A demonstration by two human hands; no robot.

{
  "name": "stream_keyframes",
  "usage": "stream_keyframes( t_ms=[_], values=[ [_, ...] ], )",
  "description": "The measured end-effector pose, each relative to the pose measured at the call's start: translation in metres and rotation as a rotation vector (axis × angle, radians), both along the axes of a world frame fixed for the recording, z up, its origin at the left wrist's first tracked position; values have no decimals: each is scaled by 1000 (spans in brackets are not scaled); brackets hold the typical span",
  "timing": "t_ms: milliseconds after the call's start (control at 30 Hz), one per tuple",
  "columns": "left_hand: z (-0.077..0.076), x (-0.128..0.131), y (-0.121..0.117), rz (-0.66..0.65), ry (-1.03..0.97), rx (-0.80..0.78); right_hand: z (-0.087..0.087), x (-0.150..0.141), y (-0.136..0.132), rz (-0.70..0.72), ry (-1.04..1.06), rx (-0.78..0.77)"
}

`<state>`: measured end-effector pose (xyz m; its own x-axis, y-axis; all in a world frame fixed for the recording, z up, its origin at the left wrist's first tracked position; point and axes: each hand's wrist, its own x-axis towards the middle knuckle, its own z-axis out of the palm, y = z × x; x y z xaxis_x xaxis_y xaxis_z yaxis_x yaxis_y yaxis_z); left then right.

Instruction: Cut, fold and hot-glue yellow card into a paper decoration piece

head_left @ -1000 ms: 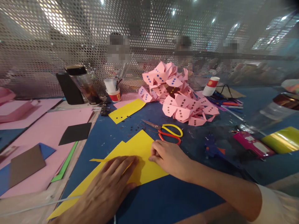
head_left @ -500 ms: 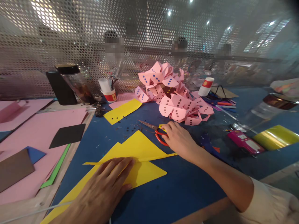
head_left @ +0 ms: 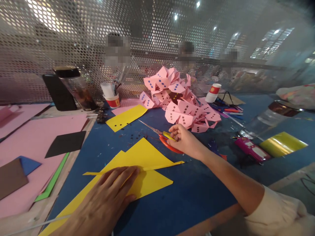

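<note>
My left hand lies flat, fingers stretched, pressing a folded yellow paper sheet onto the blue table top. The sheet's upper flap forms a triangle above my fingertips. Beyond its right corner my right hand is closed around the red and yellow handles of a pair of scissors. The blades point left and away, lifted slightly off the table.
A heap of folded pink paper pieces with dots sits behind the scissors. A smaller yellow sheet, a paper cup, a dark jar, pens and a yellow roll lie around. Pink sheets cover the left.
My right hand left the yellow sheet, moved right and away to the scissors, and closed on their handles, lifting them a little. My left hand stayed on the sheet.
</note>
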<state>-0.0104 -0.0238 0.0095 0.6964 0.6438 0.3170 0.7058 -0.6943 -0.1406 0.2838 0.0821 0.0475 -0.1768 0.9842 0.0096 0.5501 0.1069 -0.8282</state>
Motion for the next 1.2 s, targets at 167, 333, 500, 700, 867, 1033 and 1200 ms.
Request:
stream_keyframes(
  t_ms=[167, 333, 500, 700, 867, 1033, 1200],
  values=[
    [-4, -1, -5, -24, 39, 40, 0, -9, -9, 242, 644, -218],
    [-7, -2, -6, -3, 25, -4, -1, -19, -24, 303, 513, -135],
    [0, 0, -7, -3, 13, 26, -2, -31, -40, 392, 418, -173],
    [5, 3, -4, -34, 7, 88, -13, -35, -43, 340, 324, -220],
    [9, 6, -2, -47, -21, 49, -16, -37, -44, 329, 300, -201],
    [13, 6, -2, -57, -35, 55, -13, -36, -47, 337, 230, -197],
    [-1, -1, -7, -19, 2, 11, -10, -31, -47, 296, 234, -231]
  ],
)
